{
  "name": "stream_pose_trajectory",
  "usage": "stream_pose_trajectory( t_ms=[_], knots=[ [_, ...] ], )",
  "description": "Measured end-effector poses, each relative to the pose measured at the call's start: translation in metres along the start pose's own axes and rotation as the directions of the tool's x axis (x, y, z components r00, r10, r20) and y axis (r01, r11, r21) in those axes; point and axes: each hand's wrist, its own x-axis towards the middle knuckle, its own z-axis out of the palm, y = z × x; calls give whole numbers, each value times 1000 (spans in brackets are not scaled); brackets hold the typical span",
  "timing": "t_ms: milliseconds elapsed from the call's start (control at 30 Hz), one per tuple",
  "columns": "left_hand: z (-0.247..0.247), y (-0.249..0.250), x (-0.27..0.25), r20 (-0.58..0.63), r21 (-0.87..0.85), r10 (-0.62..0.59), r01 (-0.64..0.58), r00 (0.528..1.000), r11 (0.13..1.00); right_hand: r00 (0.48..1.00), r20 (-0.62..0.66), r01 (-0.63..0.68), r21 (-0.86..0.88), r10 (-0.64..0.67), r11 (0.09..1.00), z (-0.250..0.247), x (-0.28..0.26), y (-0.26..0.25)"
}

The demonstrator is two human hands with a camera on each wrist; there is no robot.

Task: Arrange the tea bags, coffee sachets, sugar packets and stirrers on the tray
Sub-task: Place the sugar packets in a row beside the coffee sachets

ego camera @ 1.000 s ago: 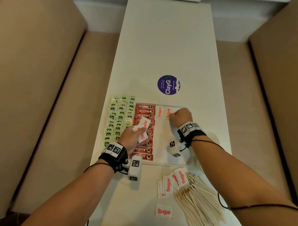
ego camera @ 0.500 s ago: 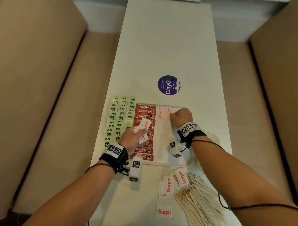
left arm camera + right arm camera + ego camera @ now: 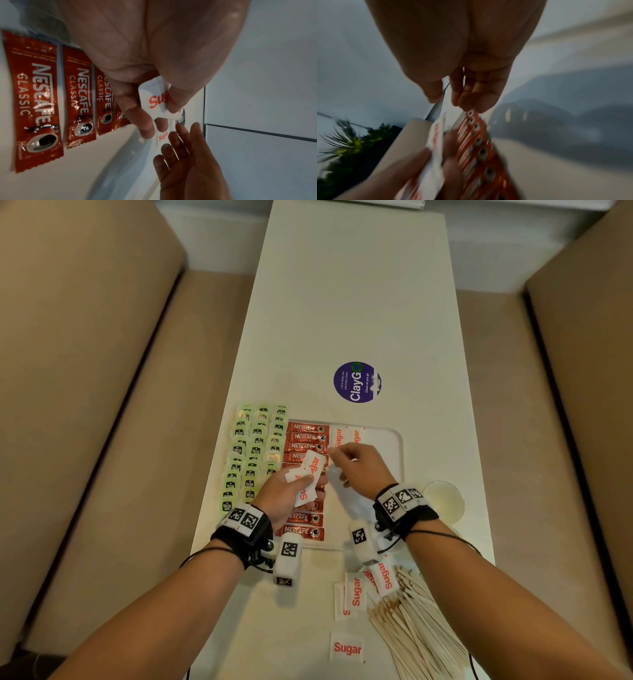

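Head view: on the white bench a purple round sticker reads "ClayGo". The white tray holds a column of red coffee sachets printed "NESCAFÉ CLASSIC", each lying crosswise, and two white sugar packets lettered "Sugar" in red at its far end, the lettering running along the tray's length. Green tea bags lie in three columns just left of the tray. The left hand grips a few "Sugar" packets fanned above the sachets. The right hand reaches toward them, fingers loosely bent, holding nothing. Nearer, loose sugar packets and a pile of wooden stirrers lie on the bench, the stirrers running diagonally.

Left wrist view: thumb and fingers pinch the held packets; the right hand's fingers are spread just beyond. The sachets read "NESCAFÉ CLASSIC".

Right wrist view: blurred; the fingers hang relaxed above the sachets.
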Motion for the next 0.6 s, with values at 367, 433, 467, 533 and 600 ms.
stream_pose_trajectory(
  t_ms=[367,433,467,533,600],
  knots=[
    [2,2,-6,-15,42,-30,31,999,999,999,-14,30,67,-29,997,10,-2,7],
    [1,0,-5,-48,62,-31,34,998,997,999,-25,42,45,-41,998,8,-1,8],
    [1,-1,-4,-58,86,-25,30,998,996,999,-22,46,41,-45,998,8,-2,8],
    [0,-2,-3,-70,132,-3,12,998,991,999,-12,50,44,-49,998,9,-5,8],
    [0,-3,-3,-77,162,18,-5,997,987,999,-17,30,51,-29,998,11,-8,12]
  ],
)
